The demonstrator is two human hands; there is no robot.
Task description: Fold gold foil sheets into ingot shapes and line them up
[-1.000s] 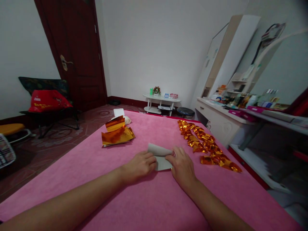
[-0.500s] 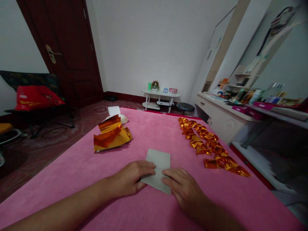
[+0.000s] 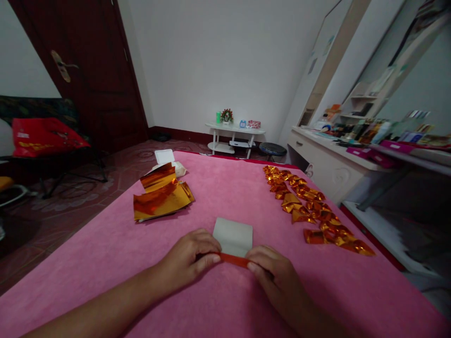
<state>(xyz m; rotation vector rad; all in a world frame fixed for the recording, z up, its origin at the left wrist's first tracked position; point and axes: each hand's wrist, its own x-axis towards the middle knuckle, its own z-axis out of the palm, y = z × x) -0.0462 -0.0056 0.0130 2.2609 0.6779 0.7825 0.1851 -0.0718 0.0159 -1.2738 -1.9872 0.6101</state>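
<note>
A sheet of foil paper [image 3: 233,236] lies on the pink cloth in front of me, its pale grey side up. Its near edge is turned up, so a strip of orange foil shows along the front. My left hand [image 3: 199,253] pinches the left end of that folded edge between thumb and fingers. At the right end, my right hand [image 3: 269,267] grips the same edge. To the left lies a loose stack of gold foil sheets [image 3: 160,202]. On the right are rows of folded gold foil pieces [image 3: 303,197].
A white open-lidded box [image 3: 165,157] stands behind the foil stack. Beyond the pink-covered table [image 3: 225,183] are a small white side table [image 3: 235,127] and a round stool [image 3: 272,149]. A cluttered dresser [image 3: 324,155] stands at the right, and a red bag [image 3: 45,136] rests on a chair at the left.
The sheet lay flat under both hands; now its near edge is folded up away from me, showing orange foil. Both hands have closed on the fold's ends. The view has shifted slightly.
</note>
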